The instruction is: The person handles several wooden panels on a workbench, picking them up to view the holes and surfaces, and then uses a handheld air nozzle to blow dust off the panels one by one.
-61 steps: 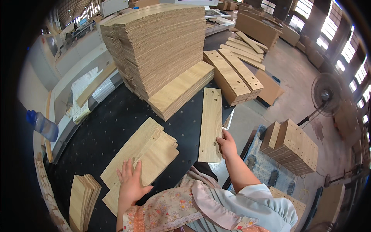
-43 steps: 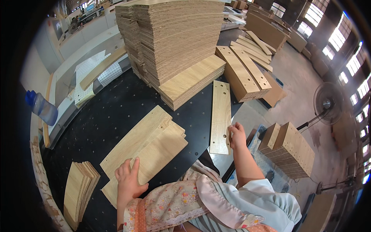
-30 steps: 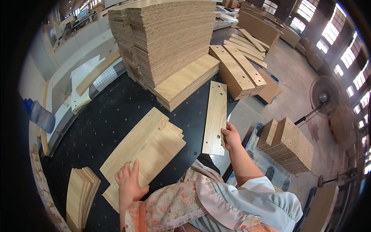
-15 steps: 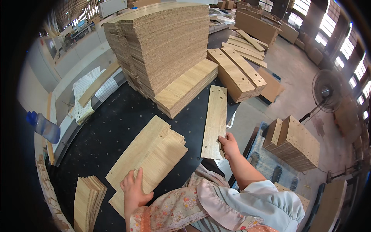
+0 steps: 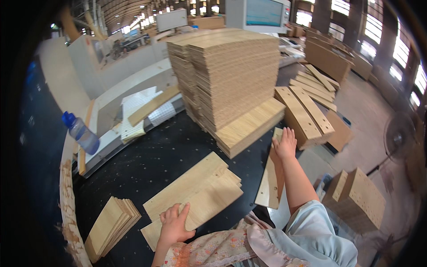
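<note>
On the black table (image 5: 147, 160), a narrow wooden board (image 5: 271, 182) lies lengthwise near the right edge, the right hand (image 5: 285, 143) resting flat and open on its far end. The left hand (image 5: 173, 224) presses open-fingered on the near end of the fanned boards (image 5: 193, 196) beside it, gripping nothing, with a tall stack of panels (image 5: 231, 75) beyond.

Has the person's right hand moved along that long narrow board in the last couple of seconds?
Yes. The right hand was at the near end of the narrow board; now it lies flat at the far end, close to the tall stack of panels.
</note>
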